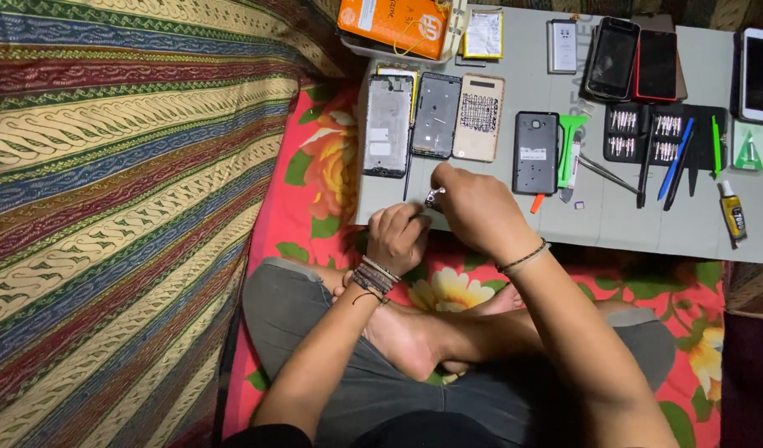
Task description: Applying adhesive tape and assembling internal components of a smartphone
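Observed from the head view: a person sits cross-legged on a red floral cloth before a low grey surface. The left hand rests at the near edge of the surface, fingers curled in together; what they close on, if anything, cannot be told, since the right hand covers that spot. The right hand lies just beside and partly over the left, fingertips pinched on a small metallic part held at the near edge of the surface, just below the opened phone housings. Both wrists carry cord bracelets. Directly beyond the hands lie three items side by side: a silver phone frame, a dark grey phone frame and a beige back cover. To their right a dark phone lies back up, with a green pry tool next to it. Further right sits a black screwdriver bit set, a blue pen-like tool and a small yellow glue tube. At the far edge are an orange box, two stacked phones and a white tablet. A striped patterned fabric fills the left of the view.
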